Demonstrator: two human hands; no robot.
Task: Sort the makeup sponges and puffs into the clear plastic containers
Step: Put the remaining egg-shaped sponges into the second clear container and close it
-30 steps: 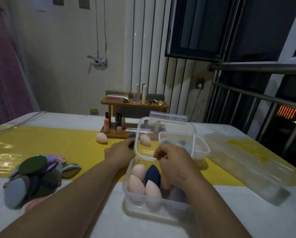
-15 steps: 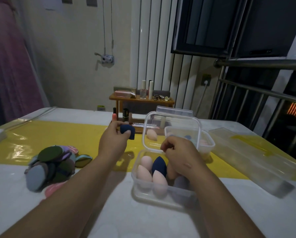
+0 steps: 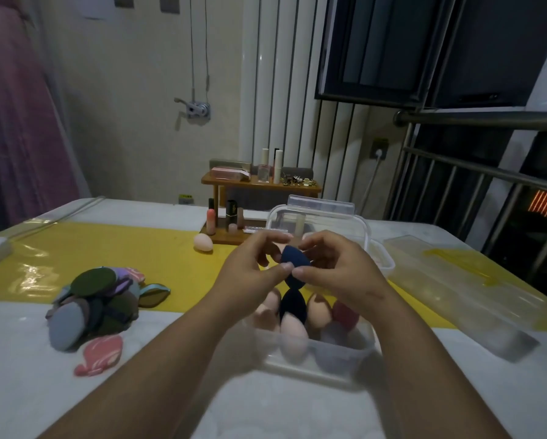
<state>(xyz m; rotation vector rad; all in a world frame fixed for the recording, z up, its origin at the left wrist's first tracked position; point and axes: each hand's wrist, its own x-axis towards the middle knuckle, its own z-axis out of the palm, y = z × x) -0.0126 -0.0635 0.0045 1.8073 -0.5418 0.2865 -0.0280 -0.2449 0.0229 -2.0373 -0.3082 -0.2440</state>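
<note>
Findings, read from your left. On the white table (image 3: 28, 375), at about 9 o'clock from your hands, a pile of round puffs (image 3: 97, 299) lay heaped in green, grey and lilac, straddling the near edge of the yellow runner (image 3: 107, 248). One pink puff (image 3: 99, 354) lay flat at the pile's 6 o'clock, touching it or just beside it (the view did not settle which). A loose peach sponge (image 3: 203, 242) lay on the runner at 11 o'clock from your hands, just beside the foot of the wooden rack (image 3: 259, 182) of cosmetics.

Your left hand (image 3: 250, 274) was raised above the near clear container (image 3: 297, 367), thumb and curled fingers pinching the 9 o'clock side of a navy sponge (image 3: 294, 264). Your right hand (image 3: 338, 274) pinched the same sponge from its 3 o'clock side, thumb at the lower edge and fingers curled over the top. The sponge was therefore held between both hands, in the air and out of the container.

Inside that container a second navy sponge (image 3: 292, 307) stood point up, with peach sponges (image 3: 294, 334) around it and a dark pink sponge (image 3: 345, 313) at its 3 o'clock. The container's lid (image 3: 329, 220) stood raised at 12 o'clock, behind your hands. A second clear container (image 3: 386, 264) sat at 1 o'clock from the first, largely hidden by your right hand; its contents could not be determined. A long clear box (image 3: 456, 289) lay at 3 o'clock, across the runner.
</note>
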